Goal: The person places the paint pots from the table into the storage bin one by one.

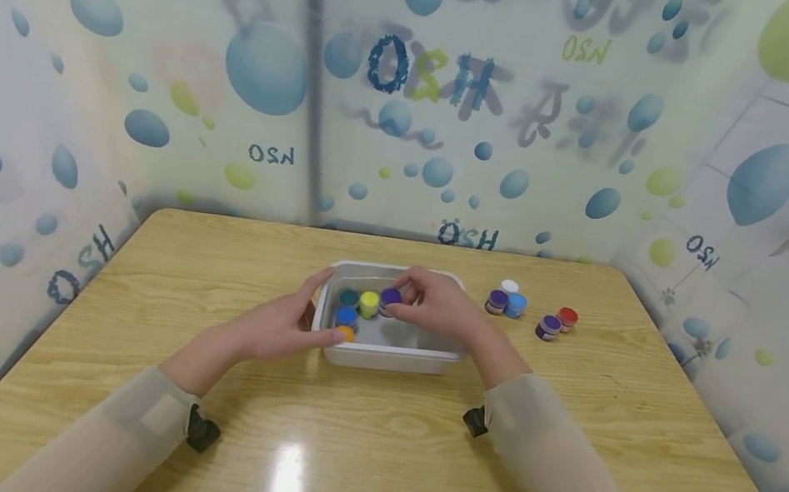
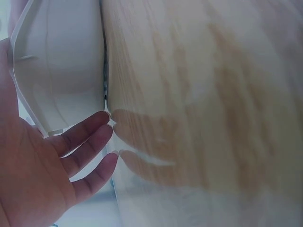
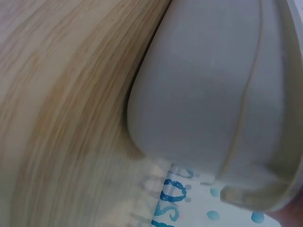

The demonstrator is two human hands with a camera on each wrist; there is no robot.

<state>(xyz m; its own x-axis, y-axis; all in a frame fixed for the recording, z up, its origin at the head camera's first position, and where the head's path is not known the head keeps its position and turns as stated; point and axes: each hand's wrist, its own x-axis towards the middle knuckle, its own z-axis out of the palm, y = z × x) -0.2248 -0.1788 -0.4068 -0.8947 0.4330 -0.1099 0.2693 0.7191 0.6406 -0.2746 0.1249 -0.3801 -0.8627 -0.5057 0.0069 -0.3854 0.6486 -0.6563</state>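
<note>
A white plastic box (image 1: 389,361) stands on the table. My left hand (image 1: 273,328) holds its left end, the thumb over the front rim and the index finger by the back corner. In the left wrist view the other fingers (image 2: 87,158) spread below the rim, near the tabletop. My right hand (image 1: 440,310) reaches into the box and pinches a small purple-lidded jar (image 1: 389,302) between thumb and fingers. Beside it in the box are a yellow jar (image 1: 369,304), a dark green one (image 1: 349,298), a blue one (image 1: 346,317) and an orange one (image 1: 348,332), partly hidden by my left thumb.
Right of the box sit a white-lidded jar (image 1: 509,286), a purple jar (image 1: 496,302) and a light blue jar (image 1: 516,305), close together. Farther right, a red-lidded jar (image 1: 567,319) stands next to another purple jar (image 1: 548,328). Patterned fabric walls (image 1: 405,172) surround the wooden table (image 1: 368,436).
</note>
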